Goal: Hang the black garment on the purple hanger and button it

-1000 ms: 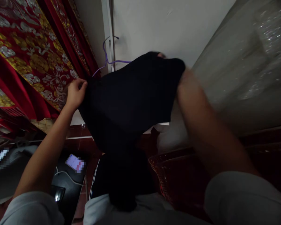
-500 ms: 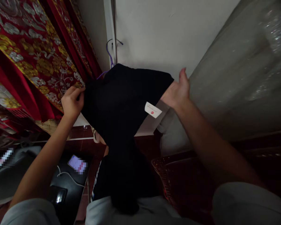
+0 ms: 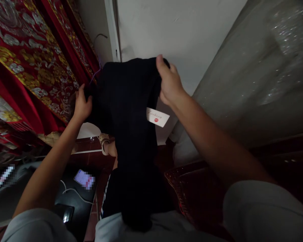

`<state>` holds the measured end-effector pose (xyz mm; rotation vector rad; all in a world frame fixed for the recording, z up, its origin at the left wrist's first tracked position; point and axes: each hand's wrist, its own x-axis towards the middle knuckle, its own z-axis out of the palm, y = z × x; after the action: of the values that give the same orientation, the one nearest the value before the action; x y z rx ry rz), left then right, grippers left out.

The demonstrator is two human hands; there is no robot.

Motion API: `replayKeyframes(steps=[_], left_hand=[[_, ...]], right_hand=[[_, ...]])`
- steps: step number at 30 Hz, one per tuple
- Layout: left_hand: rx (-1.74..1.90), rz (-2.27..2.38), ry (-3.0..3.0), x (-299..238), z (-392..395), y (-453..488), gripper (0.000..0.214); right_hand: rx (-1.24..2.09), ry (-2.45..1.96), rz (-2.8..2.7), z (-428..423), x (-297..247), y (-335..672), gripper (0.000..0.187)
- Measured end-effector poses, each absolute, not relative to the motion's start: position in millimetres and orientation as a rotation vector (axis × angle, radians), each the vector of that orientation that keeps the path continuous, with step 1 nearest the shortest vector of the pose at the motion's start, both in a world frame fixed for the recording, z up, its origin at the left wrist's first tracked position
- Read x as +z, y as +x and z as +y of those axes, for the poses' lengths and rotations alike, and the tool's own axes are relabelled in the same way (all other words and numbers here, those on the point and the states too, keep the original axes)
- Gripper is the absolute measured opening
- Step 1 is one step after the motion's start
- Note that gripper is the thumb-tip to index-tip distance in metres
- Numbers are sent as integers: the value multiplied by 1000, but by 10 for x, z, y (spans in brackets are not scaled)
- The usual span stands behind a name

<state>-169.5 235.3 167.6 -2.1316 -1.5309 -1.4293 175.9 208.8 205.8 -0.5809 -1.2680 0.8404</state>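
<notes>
A black garment (image 3: pixel 131 97) hangs in front of me, its lower end reaching down to my lap. My left hand (image 3: pixel 82 106) is closed on its left edge, with the fingertips partly lost in the dark cloth. At the upper right corner, my right hand (image 3: pixel 170 80) grips the fabric, thumb on the near side. A white paper tag (image 3: pixel 158 117) printed "Fashion" with a red mark dangles from the right part. Behind the cloth on the left shows a thin purple hanger (image 3: pixel 96 72), its hook pointing up; most of it is hidden.
Red and gold patterned drapes (image 3: pixel 40 67) hang close on the left. A phone (image 3: pixel 84 178) and a white cable (image 3: pixel 78 195) lie on a black surface at lower left. Plastic-wrapped bulk (image 3: pixel 242 84) stands right, above dark red carved furniture (image 3: pixel 192 188). A white wall is ahead.
My right hand, open with its thumb out before, has moved left and up and closed on the garment's corner. The hanger and cloth have shifted left. My left hand remains at the left edge.
</notes>
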Motion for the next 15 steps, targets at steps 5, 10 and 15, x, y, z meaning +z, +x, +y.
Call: replayKeyframes(steps=[5, 10, 15], left_hand=[[-1459, -1593, -2187, 1628, 2453, -1604, 28], [-1448, -1441, -2339, 1661, 2027, -1318, 24], [-1241, -1002, -2705, 1766, 1652, -1181, 25]], right_hand=[[575, -670, -1641, 1488, 1895, 1596, 42], [845, -409, -2574, 809, 1749, 1497, 26], [844, -340, -2573, 1043, 1687, 1554, 35]])
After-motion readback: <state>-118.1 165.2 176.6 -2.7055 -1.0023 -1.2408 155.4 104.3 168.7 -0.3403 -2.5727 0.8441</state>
